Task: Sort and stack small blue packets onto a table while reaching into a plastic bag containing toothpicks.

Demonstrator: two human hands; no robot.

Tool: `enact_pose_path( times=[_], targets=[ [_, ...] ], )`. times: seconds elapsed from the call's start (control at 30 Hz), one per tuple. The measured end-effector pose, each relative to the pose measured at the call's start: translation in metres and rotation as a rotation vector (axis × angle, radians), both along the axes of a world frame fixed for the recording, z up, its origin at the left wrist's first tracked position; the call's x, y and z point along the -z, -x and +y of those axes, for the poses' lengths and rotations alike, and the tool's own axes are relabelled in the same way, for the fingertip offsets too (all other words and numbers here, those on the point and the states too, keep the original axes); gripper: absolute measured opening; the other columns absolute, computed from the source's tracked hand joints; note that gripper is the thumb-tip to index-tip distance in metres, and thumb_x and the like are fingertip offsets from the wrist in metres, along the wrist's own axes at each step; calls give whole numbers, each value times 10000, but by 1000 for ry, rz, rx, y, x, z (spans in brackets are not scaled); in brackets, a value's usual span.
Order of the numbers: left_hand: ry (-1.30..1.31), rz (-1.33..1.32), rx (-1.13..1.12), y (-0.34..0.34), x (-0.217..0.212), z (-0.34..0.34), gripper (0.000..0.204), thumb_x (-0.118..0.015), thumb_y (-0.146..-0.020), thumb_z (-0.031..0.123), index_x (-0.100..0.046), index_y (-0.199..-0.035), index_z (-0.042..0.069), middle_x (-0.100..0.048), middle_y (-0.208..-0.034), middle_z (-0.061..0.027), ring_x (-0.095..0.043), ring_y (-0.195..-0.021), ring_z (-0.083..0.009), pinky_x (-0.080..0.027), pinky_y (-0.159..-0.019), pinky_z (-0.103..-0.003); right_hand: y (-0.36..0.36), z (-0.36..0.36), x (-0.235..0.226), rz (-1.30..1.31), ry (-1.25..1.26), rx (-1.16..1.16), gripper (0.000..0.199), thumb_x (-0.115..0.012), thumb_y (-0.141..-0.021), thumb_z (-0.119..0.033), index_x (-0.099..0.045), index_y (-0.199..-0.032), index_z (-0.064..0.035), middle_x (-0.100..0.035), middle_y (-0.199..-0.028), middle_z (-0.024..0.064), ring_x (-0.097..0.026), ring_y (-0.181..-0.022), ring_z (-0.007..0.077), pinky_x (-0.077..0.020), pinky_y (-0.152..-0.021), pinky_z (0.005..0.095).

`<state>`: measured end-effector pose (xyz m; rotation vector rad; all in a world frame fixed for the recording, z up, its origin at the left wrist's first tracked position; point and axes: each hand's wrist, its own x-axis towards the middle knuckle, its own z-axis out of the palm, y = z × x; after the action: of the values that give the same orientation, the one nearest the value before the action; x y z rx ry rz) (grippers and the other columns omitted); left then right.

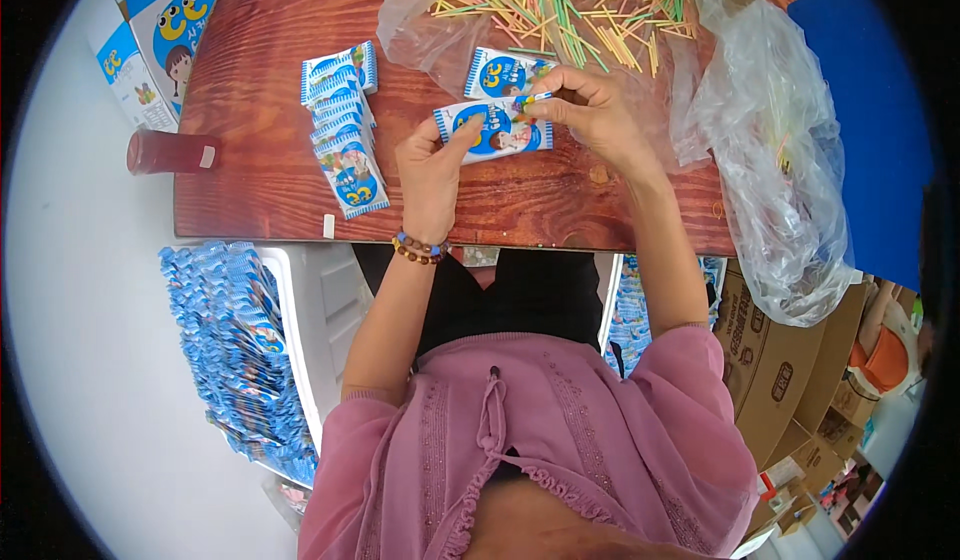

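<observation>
The left hand (432,165) is pinching a blue packet (492,130) while the right hand (590,110) is gripping a straw (532,100) against it; a loose pinch could let it slip.

Bright, even daylight with soft shadows, fisheye bending at the dark rim, and perhaps slight edge blur.

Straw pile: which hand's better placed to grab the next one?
Right, probably. The right hand sits just below the straw pile, pinching at the packet's top edge. The left hand grips the packet's left end, farther away.
</observation>
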<state>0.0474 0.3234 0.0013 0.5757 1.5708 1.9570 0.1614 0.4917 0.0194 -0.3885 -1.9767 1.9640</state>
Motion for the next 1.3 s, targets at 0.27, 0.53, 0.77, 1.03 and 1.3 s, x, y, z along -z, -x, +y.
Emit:
enact_pose_path(
  times=[0.27,0.53,0.77,1.03,1.3],
  targets=[
    [-59,-218,-13,-12,-1,-14,130,-651,-869,53,-676,-965,-30,-686,-884,-44,-614,-771,-57,-497,-698,-209,-2,-21,21,-24,88,11,153,-668,-845,-60,-671,-988,-7,-662,-914,8,-573,-834,46,-475,-749,218],
    [-155,-377,-64,-23,5,-20,140,-638,-889,85,-667,-971,-25,-685,-922,-61,-632,-791,-90,-504,-724,-237,-6,-30,17,-36,83,-3,125,-672,-856,-111,-686,-911,1,-656,-830,-7,-542,-762,41,-453,-668,214],
    [-202,-552,-93,-17,10,-25,152,-612,-913,125,-662,-956,-12,-681,-957,-86,-651,-859,-137,-515,-800,-286,-21,-18,12,-5,183,-3,133,-631,-867,-96,-653,-954,2,-649,-910,17,-572,-842,94,-459,-754,244],
    [-209,-593,-12,-22,12,-26,200,-584,-932,145,-640,-999,-35,-666,-1014,-104,-638,-934,-152,-511,-865,-313,-28,-25,-1,128,-450,-170,255,-669,-776,-47,-628,-1028,-54,-432,-1365,99,-392,-1286,258,-330,-1036,376],
    [-115,-614,-46,-24,7,-26,199,-580,-935,146,-645,-983,-36,-671,-997,-100,-645,-895,-145,-512,-826,-300,-16,-21,12,112,-456,-247,290,-680,-769,-51,-675,-1059,-66,-414,-1409,99,-357,-1325,279,-294,-1082,416]
  ],
)
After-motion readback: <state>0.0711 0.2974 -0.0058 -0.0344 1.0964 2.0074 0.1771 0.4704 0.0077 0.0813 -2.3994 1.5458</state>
